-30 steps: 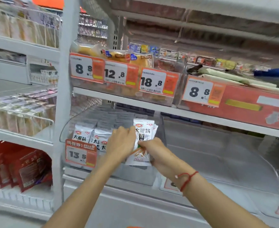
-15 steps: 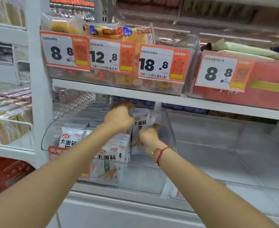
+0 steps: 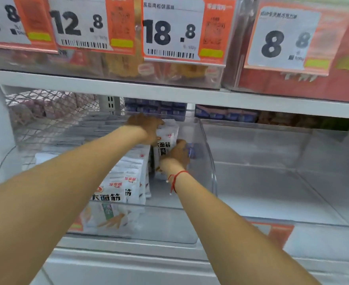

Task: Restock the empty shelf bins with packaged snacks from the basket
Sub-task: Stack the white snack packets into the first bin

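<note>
**Inspector:** Which step is in hand?

**Assistant:** A snack packet (image 3: 165, 145) is being stood upright at the back of the clear bin (image 3: 207, 153), just right of the packet row (image 3: 126, 182) already filed there. The top of the packet is held by the left hand (image 3: 147, 128), fingers curled over it. The lower right edge is pinched by the right hand (image 3: 178, 154), which wears a red wrist cord (image 3: 176, 176). So both grips are closed on the same packet.

**Inspector:** Where is the stock measured against that bin?

**Assistant:** The packet row is seen filling the bin's left side; the bin's right strip, in front of the held packet, is bare. The neighbouring bin (image 3: 282, 171), to its right, is seen without stock. The basket is not in view.

**Inspector:** What is called for next?

**Assistant:** By judgement, the packet should be seated on the bin floor and squared against the row before being released, or it may topple forward. More packets would then be fetched.

**Inspector:** What differs from half a second ago?

**Assistant:** The packet has been carried deeper, toward the bin's rear wall, and both hands have been extended further. The shelf is viewed from closer, so the price tags (image 3: 169, 29) above the bin are shown larger.
</note>
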